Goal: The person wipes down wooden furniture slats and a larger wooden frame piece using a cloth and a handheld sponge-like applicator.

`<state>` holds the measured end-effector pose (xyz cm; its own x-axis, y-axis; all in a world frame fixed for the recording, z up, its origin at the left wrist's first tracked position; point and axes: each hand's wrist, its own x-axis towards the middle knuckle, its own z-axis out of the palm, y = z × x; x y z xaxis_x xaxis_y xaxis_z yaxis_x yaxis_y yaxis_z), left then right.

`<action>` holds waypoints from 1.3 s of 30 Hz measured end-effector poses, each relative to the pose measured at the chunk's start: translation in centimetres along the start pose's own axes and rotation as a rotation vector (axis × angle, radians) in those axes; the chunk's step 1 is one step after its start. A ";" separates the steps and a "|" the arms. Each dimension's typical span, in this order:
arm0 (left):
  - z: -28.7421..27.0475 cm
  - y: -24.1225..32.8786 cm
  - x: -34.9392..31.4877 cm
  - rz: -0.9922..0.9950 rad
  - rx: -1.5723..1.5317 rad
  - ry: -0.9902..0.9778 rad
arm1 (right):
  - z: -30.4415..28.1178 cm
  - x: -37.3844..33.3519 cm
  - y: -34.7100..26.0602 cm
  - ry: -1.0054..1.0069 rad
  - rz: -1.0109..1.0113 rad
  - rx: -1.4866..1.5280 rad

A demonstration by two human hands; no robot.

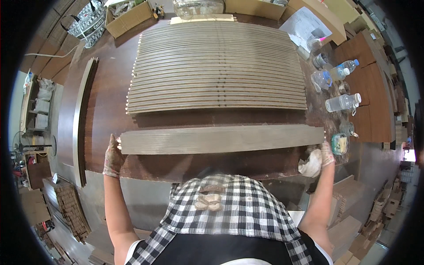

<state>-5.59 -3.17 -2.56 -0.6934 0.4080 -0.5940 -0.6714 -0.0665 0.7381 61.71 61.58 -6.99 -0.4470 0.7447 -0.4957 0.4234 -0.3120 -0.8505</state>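
A long grey-brown wooden board [221, 139] spans the space between my hands, over the near edge of the table. My left hand [113, 160], in a patterned glove, closes on its left end, where pale dowel pegs stick out. At the other end my right hand [327, 155], gloved too, grips the board. A crumpled white cloth [311, 164] is bunched against that hand; whether the fingers hold it I cannot tell. Just beyond lies a row of similar boards [221, 66] set side by side, with pegs along their left ends.
Another long strip [81, 119] lies at the table's [106, 101] left side. Bottles [342, 103] and jars line the right side, with a green tub [339, 144] close to my right hand. Cardboard boxes [128, 20] and a paper sheet [307, 27] sit at the back.
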 end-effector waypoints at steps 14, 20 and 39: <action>6.4 7.5 6.8 0.237 0.843 -0.310 | 12.2 0.9 -22.7 -0.115 -0.123 -1.006; 6.4 6.2 6.7 0.324 0.930 -0.223 | 14.4 3.3 -20.5 -0.150 -0.198 -0.952; 9.0 7.0 0.8 0.240 1.011 -0.131 | 13.3 1.3 -20.7 -0.133 -0.316 -0.945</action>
<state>-8.51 4.84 5.05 -0.7052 0.5841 -0.4018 0.0533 0.6089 0.7915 41.90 61.17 7.61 -0.7068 0.6226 -0.3358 0.6961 0.5278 -0.4867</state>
